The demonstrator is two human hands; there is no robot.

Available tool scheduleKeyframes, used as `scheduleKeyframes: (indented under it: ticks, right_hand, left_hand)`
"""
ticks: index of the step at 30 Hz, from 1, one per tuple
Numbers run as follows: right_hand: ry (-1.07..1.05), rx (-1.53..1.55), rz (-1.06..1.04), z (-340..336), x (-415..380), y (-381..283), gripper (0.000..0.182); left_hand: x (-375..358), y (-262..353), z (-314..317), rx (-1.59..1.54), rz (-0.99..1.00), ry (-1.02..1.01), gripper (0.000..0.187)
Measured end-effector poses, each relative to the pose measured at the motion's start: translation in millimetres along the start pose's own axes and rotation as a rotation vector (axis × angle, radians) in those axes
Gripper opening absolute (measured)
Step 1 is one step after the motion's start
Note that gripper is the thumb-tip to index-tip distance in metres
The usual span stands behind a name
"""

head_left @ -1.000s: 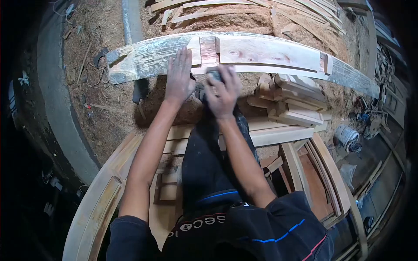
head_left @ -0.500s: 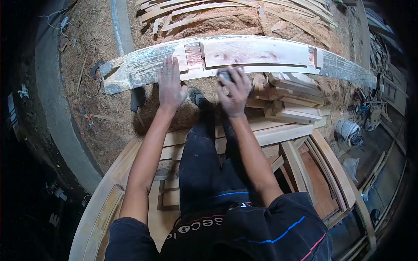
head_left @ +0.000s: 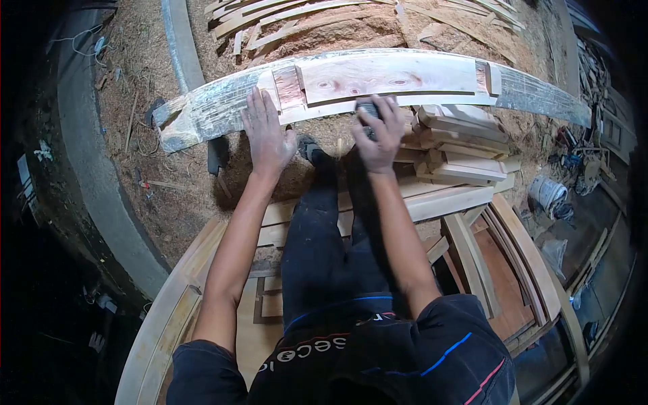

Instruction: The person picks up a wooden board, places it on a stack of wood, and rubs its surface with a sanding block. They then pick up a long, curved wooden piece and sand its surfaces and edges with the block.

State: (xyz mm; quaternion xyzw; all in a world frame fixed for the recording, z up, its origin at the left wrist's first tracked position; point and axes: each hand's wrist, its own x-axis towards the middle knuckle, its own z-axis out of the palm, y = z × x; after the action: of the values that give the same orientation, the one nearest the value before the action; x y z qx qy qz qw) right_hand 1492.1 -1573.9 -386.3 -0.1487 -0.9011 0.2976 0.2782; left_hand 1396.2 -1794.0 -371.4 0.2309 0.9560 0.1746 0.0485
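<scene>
A long bench beam (head_left: 216, 104), coated in whitish and bluish residue, stretches across in front of me. On it lies a pale wooden board (head_left: 398, 75) with knots and a slightly curved lower edge. My left hand (head_left: 268, 135) lies flat with its fingers stretched out, resting on the beam beside a small wooden block (head_left: 268, 88) left of the board. Near the board's lower edge, my right hand (head_left: 380, 135) is wrapped around a small dark block (head_left: 367, 108); its underside is hidden. Pale dust covers both hands.
Stacked wooden pieces (head_left: 466, 142) stand just right of my right hand. Curved wooden frames (head_left: 533, 263) lie around my legs. Thin offcuts (head_left: 290, 30) and sawdust cover the ground beyond the beam. A white bucket (head_left: 548, 192) stands at the right.
My right hand has moved right along the board's lower edge with the dark block. My left hand stays flat on the beam. The whole view has shifted slightly.
</scene>
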Motion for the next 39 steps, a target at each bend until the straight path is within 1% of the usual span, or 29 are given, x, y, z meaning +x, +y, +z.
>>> scheduleKeyframes:
  ticks: [2,4,6,8,10,11,13,14,16,18,20,21,22,24,25,26,28,30,32,35,36,38,39]
  right_hand:
    - [-0.034,0.044,-0.021,-3.3,0.7,1.1,0.03]
    - [-0.045,0.071,0.024,10.3,-1.3,-26.0,0.031]
    - [-0.122,0.058,0.009,22.5,-9.9,-52.3,0.03]
    - [-0.196,0.079,-0.023,10.4,-2.1,-45.7,0.032]
    - [-0.118,0.076,-0.006,-2.4,1.3,-19.3,0.033]
    - [-0.064,-0.021,-0.008,-12.9,4.5,-4.5,0.035]
    - [0.002,-0.068,0.06,-20.2,12.2,10.5,0.034]
    - [0.017,-0.083,0.082,-22.3,10.8,12.8,0.034]
    - [0.076,-0.17,0.147,-10.5,5.7,-5.4,0.036]
    - [0.088,-0.147,0.162,-5.5,3.2,-10.1,0.037]
    - [-0.056,-0.051,0.091,-12.9,-2.8,-13.1,0.038]
    - [-0.123,-0.003,0.053,-16.6,-2.8,-10.5,0.038]
    - [-0.115,-0.005,0.054,-20.6,1.2,3.2,0.038]
    - [-0.156,0.045,-0.052,-41.2,7.3,37.7,0.037]
    - [-0.109,-0.008,-0.041,-49.5,14.1,47.1,0.036]
    - [-0.11,-0.005,-0.038,-49.9,15.1,47.5,0.036]
    - [-0.008,-0.081,0.028,-46.8,18.9,43.1,0.036]
    - [-0.108,0.044,0.05,-34.3,13.9,20.0,0.034]
    - [-0.141,0.073,0.015,-17.1,1.4,-3.5,0.035]
    - [-0.189,0.081,-0.01,-35.3,10.0,11.1,0.033]
    - [-0.186,0.08,-0.009,-46.2,13.7,27.7,0.033]
    - [-0.071,-0.053,0.057,-67.7,24.2,65.3,0.034]
    - [-0.065,-0.054,0.05,-68.5,28.8,73.2,0.034]
  left_hand:
    - [2.3,6.2,-2.1,0.033,0.029,0.008,0.097]
    - [5.0,20.2,0.1,0.057,0.06,0.013,0.096]
    - [10.7,33.3,4.0,-0.06,0.16,-0.042,0.091]
    - [16.7,41.0,6.9,-0.005,0.191,-0.054,0.09]
    - [20.6,44.6,9.8,-0.071,0.24,-0.065,0.09]
    - [21.4,46.0,10.4,-0.074,0.242,-0.066,0.09]
    - [22.1,48.2,10.3,0.01,0.224,-0.145,0.091]
    - [19.5,51.5,10.4,0.008,0.221,-0.15,0.091]
    - [20.8,56.7,16.0,0.0,0.204,-0.127,0.093]
    - [21.5,61.0,21.1,-0.028,0.175,-0.113,0.095]
    - [17.1,66.2,24.3,-0.06,0.153,-0.112,0.096]
    - [16.5,69.8,24.0,-0.021,0.127,-0.111,0.096]
    - [19.0,70.6,26.1,0.021,0.101,-0.103,0.095]
    - [17.8,73.0,30.6,0.073,0.112,-0.097,0.096]
    - [20.4,75.1,32.9,0.061,0.133,-0.079,0.096]
    - [20.6,77.1,34.1,0.048,0.151,-0.063,0.095]
    - [23.4,84.4,33.2,0.041,0.145,-0.073,0.094]
    - [24.7,92.4,35.5,0.031,0.139,-0.084,0.093]
    - [25.2,93.7,41.7,0.058,0.151,-0.085,0.091]
    - [28.0,101.9,36.9,0.023,0.185,-0.097,0.091]
    - [29.6,105.2,35.7,0.023,0.188,-0.097,0.091]
    - [32.1,112.2,33.6,0.062,0.186,-0.154,0.089]
    - [35.6,117.2,35.6,0.061,0.188,-0.145,0.089]
